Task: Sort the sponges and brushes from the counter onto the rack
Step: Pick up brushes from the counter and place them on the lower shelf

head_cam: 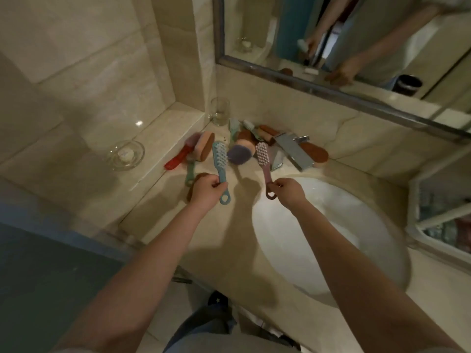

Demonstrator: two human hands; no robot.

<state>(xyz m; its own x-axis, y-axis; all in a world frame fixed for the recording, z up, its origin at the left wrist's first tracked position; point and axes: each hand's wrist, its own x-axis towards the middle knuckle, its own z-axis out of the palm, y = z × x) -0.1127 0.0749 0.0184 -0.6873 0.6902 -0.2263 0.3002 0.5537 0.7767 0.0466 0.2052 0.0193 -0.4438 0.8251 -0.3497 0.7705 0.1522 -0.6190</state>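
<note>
My left hand (206,191) grips the handle of a light blue brush (220,159), held above the counter with its white bristles facing up. My right hand (286,191) pinches the handle of a pink brush (263,159) the same way. Behind them, against the wall, lies a pile of sponges and brushes: a red-handled brush (177,157), an orange sponge (206,146), a purple round sponge (239,154), a green brush (190,171) and a brown oval scrubber (314,152). A brown pad (196,180) lies partly hidden under my left hand. A white rack (441,220) stands at the right edge.
A chrome faucet (290,151) juts over the white round basin (328,233). A drinking glass (219,111) stands in the corner, and a glass dish (125,154) sits on the raised ledge at left. A mirror (344,39) hangs above the counter.
</note>
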